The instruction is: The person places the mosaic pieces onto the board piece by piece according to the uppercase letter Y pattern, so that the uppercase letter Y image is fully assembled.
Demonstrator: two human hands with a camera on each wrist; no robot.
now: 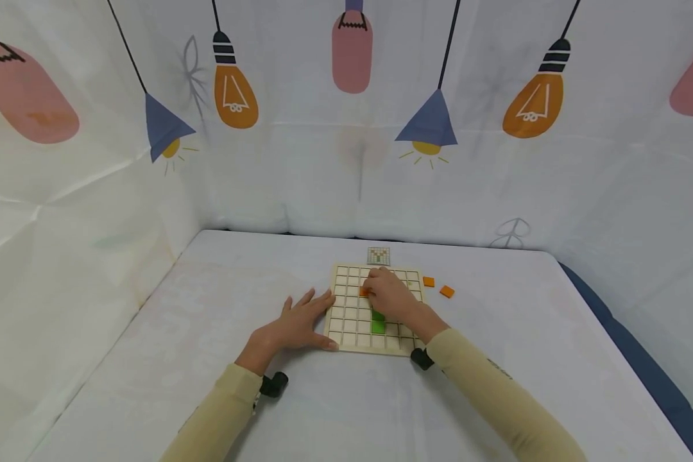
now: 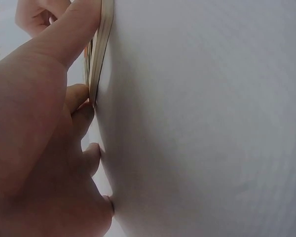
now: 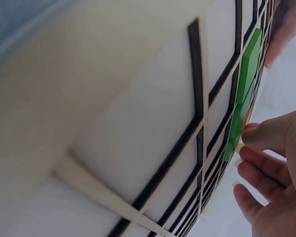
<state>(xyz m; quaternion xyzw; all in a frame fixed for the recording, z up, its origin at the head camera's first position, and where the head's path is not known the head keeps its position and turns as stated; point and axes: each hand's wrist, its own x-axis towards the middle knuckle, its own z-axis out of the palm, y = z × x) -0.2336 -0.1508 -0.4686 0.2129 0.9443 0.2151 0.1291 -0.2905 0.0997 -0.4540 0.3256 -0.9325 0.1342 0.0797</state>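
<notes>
A light wooden grid board [image 1: 349,324] lies on the table, with green square tiles [image 1: 378,326] in a column of its cells. My right hand [image 1: 391,296] is over the board's upper middle and pinches an orange tile [image 1: 364,291] between thumb and fingertips. In the right wrist view, that orange tile [image 3: 248,116] shows only as a sliver by the thumb, beyond the green tiles [image 3: 246,74]. My left hand [image 1: 297,324] lies with fingers spread at the board's left side. Its thumb and forefinger touch the board's edge [image 2: 102,54].
Two loose orange tiles, one near the board's edge [image 1: 428,282] and one farther out [image 1: 447,291], lie to the right. A small pattern card [image 1: 378,256] sits just behind the board. A white cloth printed with lamps [image 1: 323,160] hangs behind the white table [image 1: 254,263].
</notes>
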